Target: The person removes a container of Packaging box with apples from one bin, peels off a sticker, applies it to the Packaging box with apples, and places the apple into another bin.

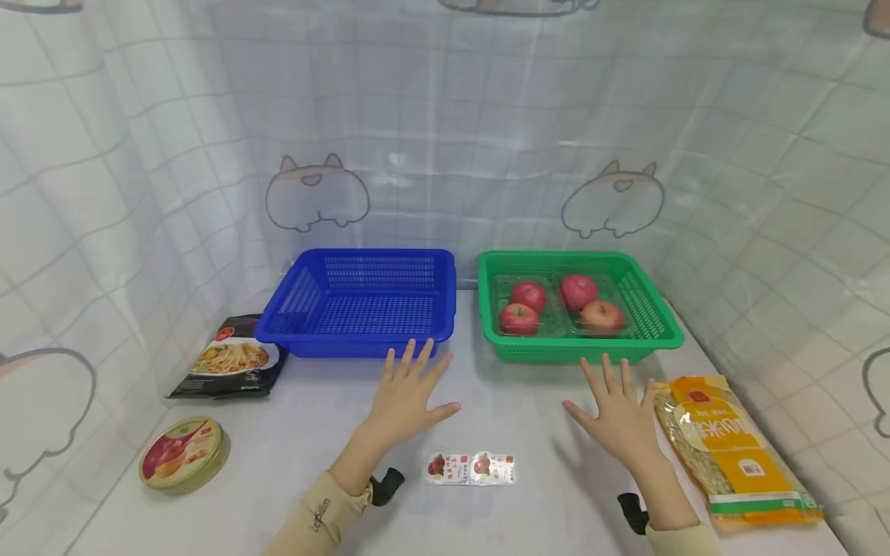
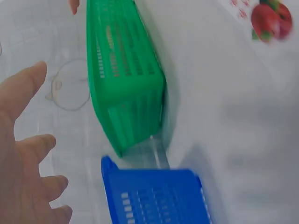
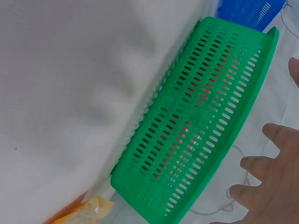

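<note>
My left hand (image 1: 405, 398) hovers with fingers spread, just in front of the blue basket (image 1: 378, 349), and holds nothing. Fingers also apart, my right hand (image 1: 619, 417) is above the table before the green basket (image 1: 591, 351). Inside the green basket sit two clear plastic boxes, each with two red apples (image 1: 528, 297). No contents show in the blue basket. Two small cards with apple pictures (image 1: 470, 469) lie side by side on the table between the wrists. In the right wrist view, the apples show faintly through the slotted side of the green basket (image 3: 187, 126).
To the left lie a black noodle packet (image 1: 232, 359), close against the blue basket, and a round tin (image 1: 184, 455). An orange bag of grain (image 1: 737, 448) lies beside my right forearm. A white checked curtain (image 1: 459, 154) hangs around the back and sides.
</note>
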Available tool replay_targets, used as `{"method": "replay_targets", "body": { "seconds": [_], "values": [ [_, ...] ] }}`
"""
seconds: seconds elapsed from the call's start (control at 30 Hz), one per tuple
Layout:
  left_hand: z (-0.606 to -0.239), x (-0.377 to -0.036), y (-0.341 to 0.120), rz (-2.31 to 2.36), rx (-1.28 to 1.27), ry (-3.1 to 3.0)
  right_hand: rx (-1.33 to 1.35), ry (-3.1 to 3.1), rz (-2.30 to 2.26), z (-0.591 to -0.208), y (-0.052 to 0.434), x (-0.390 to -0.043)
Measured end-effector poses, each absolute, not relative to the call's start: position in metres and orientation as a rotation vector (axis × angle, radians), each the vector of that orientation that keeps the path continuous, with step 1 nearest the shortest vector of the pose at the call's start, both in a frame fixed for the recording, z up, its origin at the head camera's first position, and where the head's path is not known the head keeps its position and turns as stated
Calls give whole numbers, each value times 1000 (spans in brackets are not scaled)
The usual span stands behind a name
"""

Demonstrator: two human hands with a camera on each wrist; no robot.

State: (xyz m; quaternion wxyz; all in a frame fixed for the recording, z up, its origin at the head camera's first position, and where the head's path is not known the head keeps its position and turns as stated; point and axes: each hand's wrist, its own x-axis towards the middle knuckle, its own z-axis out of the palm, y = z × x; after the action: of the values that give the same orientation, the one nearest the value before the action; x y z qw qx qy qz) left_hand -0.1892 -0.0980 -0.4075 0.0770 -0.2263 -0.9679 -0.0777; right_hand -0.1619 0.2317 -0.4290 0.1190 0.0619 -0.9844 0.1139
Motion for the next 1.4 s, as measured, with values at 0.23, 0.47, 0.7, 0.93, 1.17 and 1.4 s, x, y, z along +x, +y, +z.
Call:
{"method": "replay_targets", "body": {
  "seconds": [0.23,0.47,0.7,0.93,1.17,1.4],
  "values": [
    [-406,-195,-74,-318,-733,-2893,172,-2880,333,-431,237,-162],
    [-408,-203,-53,-507,-751,-2880,144,-2871,317,-430,241,-163],
    [-416,-215,-33,-806,-670,-2879,124,-2880,350,-427,243,-164],
    [-419,-227,-20,-1113,-567,-2855,109,-2877,359,-420,246,-167],
    [-427,-240,-9,-1333,-479,-2829,96,-2871,359,-417,246,-169],
    [-436,-254,1,-1573,-352,-2740,95,-2841,360,-419,246,-169]
  ]
}}
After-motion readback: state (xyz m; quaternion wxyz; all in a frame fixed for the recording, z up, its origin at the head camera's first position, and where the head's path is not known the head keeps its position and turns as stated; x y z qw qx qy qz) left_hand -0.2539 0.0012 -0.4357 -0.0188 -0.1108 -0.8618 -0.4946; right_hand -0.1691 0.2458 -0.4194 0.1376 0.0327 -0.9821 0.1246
